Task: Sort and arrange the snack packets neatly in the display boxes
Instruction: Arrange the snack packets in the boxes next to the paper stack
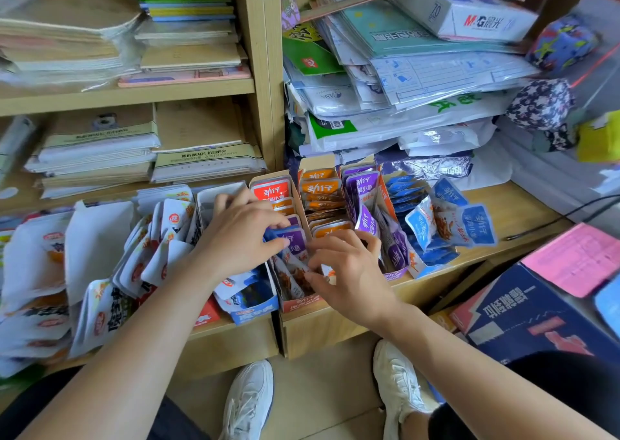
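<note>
A purple packet [295, 242] stands on end in the red display box [298, 302] on the wooden shelf [503, 204], its printed face toward the camera and its long axis running up and down, leaning slightly back; the left grip [241, 235] grasps its left edge with curled fingers; the right grip [349, 268] pinches the front packets [295, 276] of the same box between thumb and fingers; the purple packet's lower half is hidden behind those packets and the right fingertips; red packets [271, 190] stand at the back of the box; to the right, an orange row [318, 201] and a purple row [362, 188] fill their own boxes, and blue packets [449, 218] spill loosely beyond them; to the left, white packets [151, 238] lie heaped, partly cut off by the frame edge, beside a blue-and-white box [256, 307]; wrapped stationery [419, 80] is piled above; a dark-blue carton [536, 318] sits at lower right; both forearms cross the foreground.
</note>
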`<move>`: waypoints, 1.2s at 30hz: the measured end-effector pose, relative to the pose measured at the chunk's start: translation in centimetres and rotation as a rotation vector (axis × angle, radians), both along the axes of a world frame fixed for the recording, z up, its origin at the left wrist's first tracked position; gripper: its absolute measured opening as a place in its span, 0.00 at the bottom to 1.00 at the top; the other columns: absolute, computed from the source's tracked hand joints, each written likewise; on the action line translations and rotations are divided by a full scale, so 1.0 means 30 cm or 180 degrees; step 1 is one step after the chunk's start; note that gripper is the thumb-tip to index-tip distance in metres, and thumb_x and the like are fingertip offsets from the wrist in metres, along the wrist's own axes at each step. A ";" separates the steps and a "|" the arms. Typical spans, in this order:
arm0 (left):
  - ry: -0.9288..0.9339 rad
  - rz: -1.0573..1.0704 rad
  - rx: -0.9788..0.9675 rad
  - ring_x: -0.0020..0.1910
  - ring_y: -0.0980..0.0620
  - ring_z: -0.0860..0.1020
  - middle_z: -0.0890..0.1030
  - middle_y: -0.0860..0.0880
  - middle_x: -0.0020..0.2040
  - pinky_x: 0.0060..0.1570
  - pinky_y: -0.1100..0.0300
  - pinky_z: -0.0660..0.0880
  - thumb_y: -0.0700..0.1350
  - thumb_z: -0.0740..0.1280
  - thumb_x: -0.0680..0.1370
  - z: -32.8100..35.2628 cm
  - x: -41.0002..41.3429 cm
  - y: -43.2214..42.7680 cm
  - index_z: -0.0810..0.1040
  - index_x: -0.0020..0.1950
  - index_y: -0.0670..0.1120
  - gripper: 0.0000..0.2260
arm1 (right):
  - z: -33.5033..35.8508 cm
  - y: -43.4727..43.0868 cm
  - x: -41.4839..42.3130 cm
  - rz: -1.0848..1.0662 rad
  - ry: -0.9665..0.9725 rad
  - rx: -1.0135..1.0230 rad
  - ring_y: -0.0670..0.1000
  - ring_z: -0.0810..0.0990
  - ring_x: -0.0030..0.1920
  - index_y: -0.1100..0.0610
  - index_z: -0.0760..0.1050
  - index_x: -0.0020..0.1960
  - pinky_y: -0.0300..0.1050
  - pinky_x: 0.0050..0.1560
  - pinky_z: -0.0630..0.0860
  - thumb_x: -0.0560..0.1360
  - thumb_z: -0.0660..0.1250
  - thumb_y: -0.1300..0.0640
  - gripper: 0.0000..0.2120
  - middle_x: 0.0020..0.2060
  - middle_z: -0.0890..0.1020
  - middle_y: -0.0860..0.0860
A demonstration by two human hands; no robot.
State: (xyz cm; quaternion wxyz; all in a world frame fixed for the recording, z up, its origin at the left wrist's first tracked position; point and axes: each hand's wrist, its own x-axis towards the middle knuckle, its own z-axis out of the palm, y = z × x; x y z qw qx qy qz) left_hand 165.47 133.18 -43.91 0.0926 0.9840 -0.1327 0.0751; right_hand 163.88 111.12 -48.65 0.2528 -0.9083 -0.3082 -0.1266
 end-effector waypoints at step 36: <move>-0.0122 -0.0185 -0.0497 0.50 0.68 0.75 0.81 0.66 0.40 0.67 0.55 0.53 0.71 0.54 0.71 -0.017 -0.035 0.038 0.84 0.38 0.60 0.23 | 0.160 -0.201 0.117 -0.1072 -0.0492 0.0780 0.52 0.76 0.27 0.57 0.80 0.41 0.49 0.26 0.71 0.80 0.65 0.56 0.11 0.29 0.80 0.51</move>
